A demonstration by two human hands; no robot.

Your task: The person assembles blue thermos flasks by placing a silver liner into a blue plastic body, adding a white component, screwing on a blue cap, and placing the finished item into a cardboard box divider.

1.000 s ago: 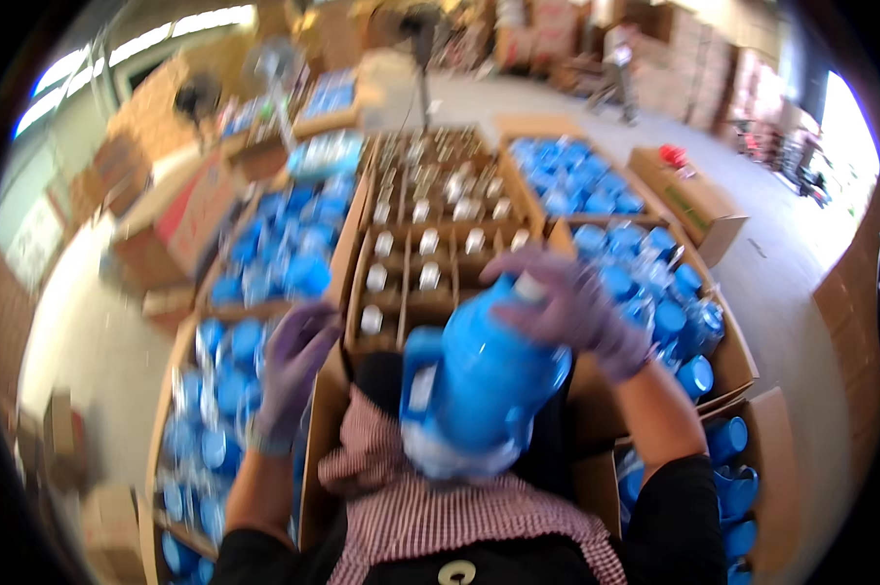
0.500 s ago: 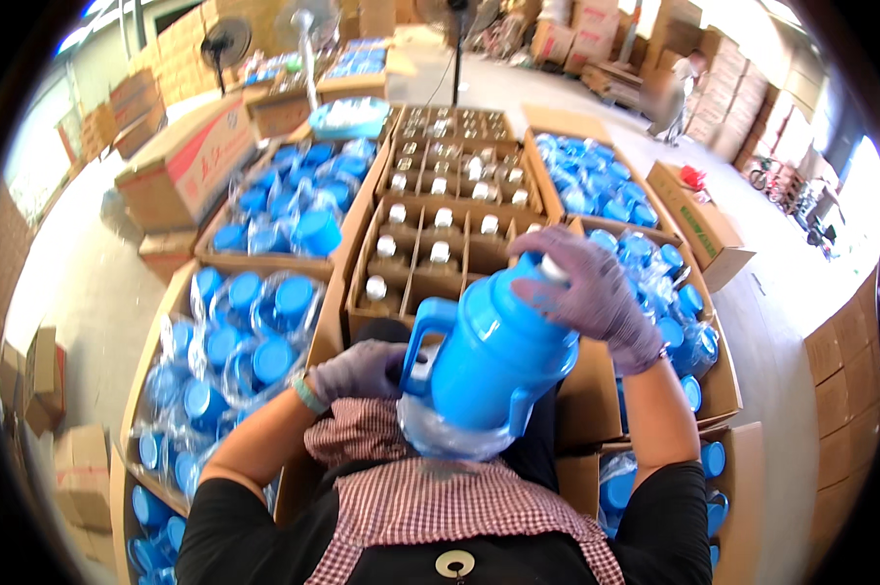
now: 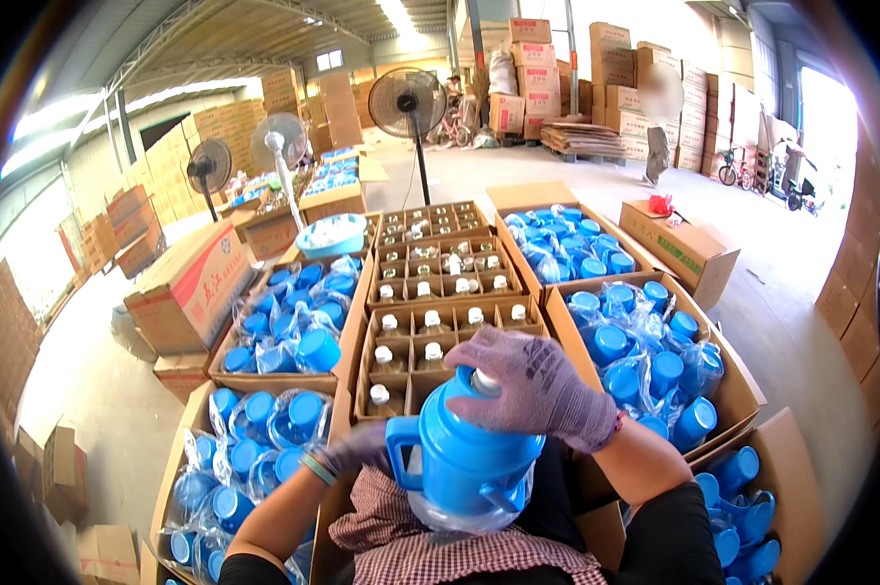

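While the right hand [image 3: 532, 388] clasped the jug [image 3: 474, 453] from above, left hand [image 3: 358, 449] near its handle [image 3: 397, 454], grip indeterminable, dark marking on right glove [image 3: 562, 395], red print on carton [image 3: 198, 286]

Warehouse or packing workshop, indicated by metal roof [image 3: 264, 29], cartons [image 3: 537, 78] stacked high at back, standing fans [image 3: 408, 102] placed on wide floor [image 3: 557, 177], open boxes [image 3: 789, 478] filled with blue plastic goods [image 3: 666, 369], bottles [image 3: 433, 325].

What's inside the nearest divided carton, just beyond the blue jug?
White-capped bottles stand in several cells of the divided carton; seven caps show. The gloved right hand and blue jug cover its near right cells, so their contents cannot be seen.
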